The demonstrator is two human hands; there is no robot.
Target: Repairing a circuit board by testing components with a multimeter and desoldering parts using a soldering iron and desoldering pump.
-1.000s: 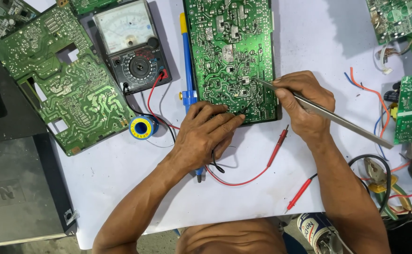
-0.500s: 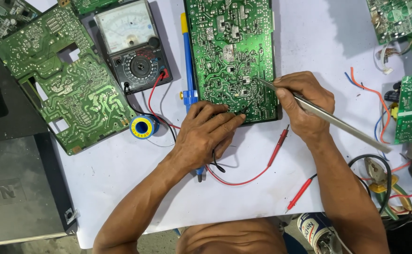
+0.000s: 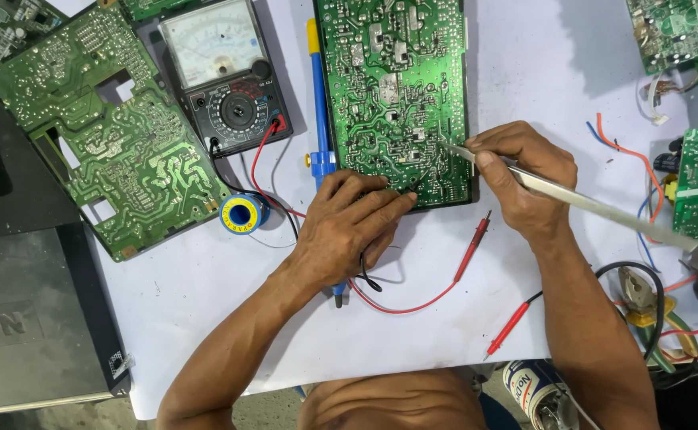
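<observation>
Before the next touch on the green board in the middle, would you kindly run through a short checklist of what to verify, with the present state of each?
1. Left hand steadies the circuit board at its lower edge: ok.
2. Right hand grips the long metal tool firmly: ok.
3. Tool tip on the intended spot of the board: cannot tell; the tip reaches the lower right part, but the exact point is too small to see.
4. Analog meter in view beside the board: ok.
5. Red probe clear of the board: ok, it lies on the white sheet.
6. Solder roll within reach: ok.
</observation>
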